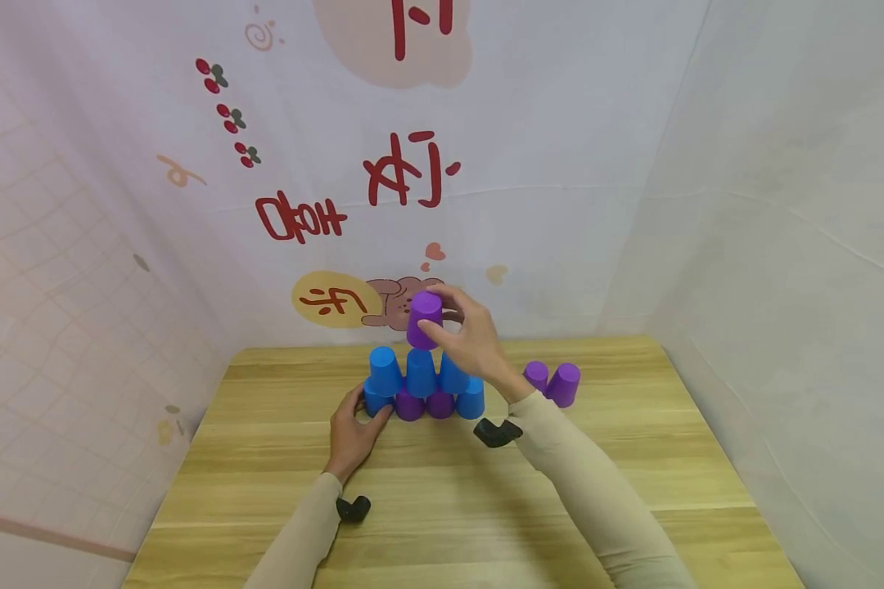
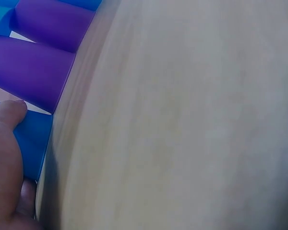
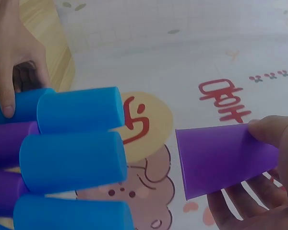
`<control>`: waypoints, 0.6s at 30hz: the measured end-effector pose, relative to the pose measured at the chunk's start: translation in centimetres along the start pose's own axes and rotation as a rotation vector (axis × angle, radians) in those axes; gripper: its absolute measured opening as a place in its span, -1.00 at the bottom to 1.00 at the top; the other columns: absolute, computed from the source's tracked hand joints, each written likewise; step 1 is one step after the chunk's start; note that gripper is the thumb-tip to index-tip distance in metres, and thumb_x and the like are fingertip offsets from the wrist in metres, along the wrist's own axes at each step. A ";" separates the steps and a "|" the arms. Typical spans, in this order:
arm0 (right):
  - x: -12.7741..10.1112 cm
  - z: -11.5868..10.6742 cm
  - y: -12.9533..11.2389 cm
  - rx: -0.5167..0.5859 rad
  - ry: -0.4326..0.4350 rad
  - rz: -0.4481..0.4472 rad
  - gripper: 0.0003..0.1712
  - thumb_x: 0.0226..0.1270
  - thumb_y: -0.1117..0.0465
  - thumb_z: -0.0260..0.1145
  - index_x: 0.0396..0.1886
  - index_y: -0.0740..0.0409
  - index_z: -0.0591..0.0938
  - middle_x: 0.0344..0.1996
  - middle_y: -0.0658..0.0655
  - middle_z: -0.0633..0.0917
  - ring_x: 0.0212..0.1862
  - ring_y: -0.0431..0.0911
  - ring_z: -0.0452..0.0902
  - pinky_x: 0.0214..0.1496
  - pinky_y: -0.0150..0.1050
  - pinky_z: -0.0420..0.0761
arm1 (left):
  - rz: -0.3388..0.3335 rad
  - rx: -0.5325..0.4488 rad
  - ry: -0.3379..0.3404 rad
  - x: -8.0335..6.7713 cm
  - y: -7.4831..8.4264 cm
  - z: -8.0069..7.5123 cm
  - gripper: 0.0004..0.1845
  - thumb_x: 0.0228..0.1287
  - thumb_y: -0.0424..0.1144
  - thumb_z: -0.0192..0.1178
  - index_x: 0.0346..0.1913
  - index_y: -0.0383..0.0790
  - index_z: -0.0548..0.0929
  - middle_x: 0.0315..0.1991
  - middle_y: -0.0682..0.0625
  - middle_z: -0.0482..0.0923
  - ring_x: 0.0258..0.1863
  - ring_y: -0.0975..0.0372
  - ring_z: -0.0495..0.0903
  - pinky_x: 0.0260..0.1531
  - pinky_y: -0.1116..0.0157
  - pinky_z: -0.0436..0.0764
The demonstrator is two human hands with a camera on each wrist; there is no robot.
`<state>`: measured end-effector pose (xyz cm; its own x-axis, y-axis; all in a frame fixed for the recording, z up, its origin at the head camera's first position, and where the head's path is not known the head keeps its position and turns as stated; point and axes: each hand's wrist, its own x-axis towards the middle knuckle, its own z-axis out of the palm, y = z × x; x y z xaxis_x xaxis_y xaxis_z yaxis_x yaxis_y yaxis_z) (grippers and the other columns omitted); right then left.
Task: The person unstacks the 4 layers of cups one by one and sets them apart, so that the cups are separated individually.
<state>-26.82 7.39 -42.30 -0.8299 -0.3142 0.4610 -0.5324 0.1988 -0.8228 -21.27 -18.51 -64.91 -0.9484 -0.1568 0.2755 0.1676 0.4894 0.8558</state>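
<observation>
Above the stack [image 1: 420, 384], the right hand [image 1: 471, 339] grips an upturned purple cup [image 1: 424, 321]; the left hand [image 1: 354, 433] holds the bottom-left blue cup [image 1: 374, 399]. Set off-centre, the purple cup could slip and topple the rows. I count five blue cups, two purple in the stack, two more [image 1: 552, 381] apart on the table [image 1: 442, 491].

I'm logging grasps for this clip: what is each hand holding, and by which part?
The right hand holds an upside-down purple cup, grip around its side wall. The left hand grips the side of the bottom-left blue cup of the stack.
</observation>
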 end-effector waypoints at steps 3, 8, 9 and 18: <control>-0.2 -0.9 0.0 -0.006 0.013 -0.001 -0.36 0.55 0.29 0.53 0.54 0.25 0.57 0.33 0.30 0.78 0.39 0.19 0.75 0.49 0.12 0.81 | 0.000 0.000 0.001 0.0 -0.1 0.0 -0.25 0.37 -0.27 0.64 0.56 -0.30 0.57 0.41 -0.30 0.71 0.38 -0.13 0.76 0.43 -0.12 0.77; -0.7 -2.5 0.1 -0.012 0.048 -0.018 -0.36 0.52 0.33 0.55 0.51 0.33 0.58 0.31 0.34 0.78 0.36 0.23 0.76 0.46 0.20 0.81 | 0.000 0.005 0.003 -0.1 -0.2 0.0 -0.24 0.37 -0.26 0.63 0.56 -0.30 0.57 0.41 -0.31 0.71 0.37 -0.14 0.76 0.43 -0.13 0.77; -0.7 -2.8 0.1 -0.012 0.058 -0.022 -0.36 0.51 0.34 0.55 0.51 0.34 0.58 0.31 0.35 0.78 0.35 0.24 0.77 0.45 0.21 0.81 | -0.001 0.005 0.002 -0.1 -0.1 -0.1 -0.24 0.38 -0.25 0.63 0.56 -0.30 0.57 0.42 -0.31 0.71 0.38 -0.14 0.75 0.44 -0.13 0.76; -1.7 -5.8 0.3 -0.015 0.131 -0.019 -0.39 0.50 0.37 0.54 0.48 0.32 0.61 0.28 0.34 0.78 0.31 0.20 0.76 0.43 -0.04 0.83 | -0.019 0.005 -0.003 -0.1 0.0 0.0 -0.24 0.39 -0.25 0.63 0.57 -0.29 0.56 0.46 -0.31 0.68 0.43 -0.16 0.73 0.49 -0.12 0.74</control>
<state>-26.52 13.39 -41.46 -0.8340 -0.1945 0.5163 -0.5494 0.2078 -0.8093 -21.17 -18.51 -64.91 -0.9523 -0.1632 0.2580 0.1484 0.4910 0.8584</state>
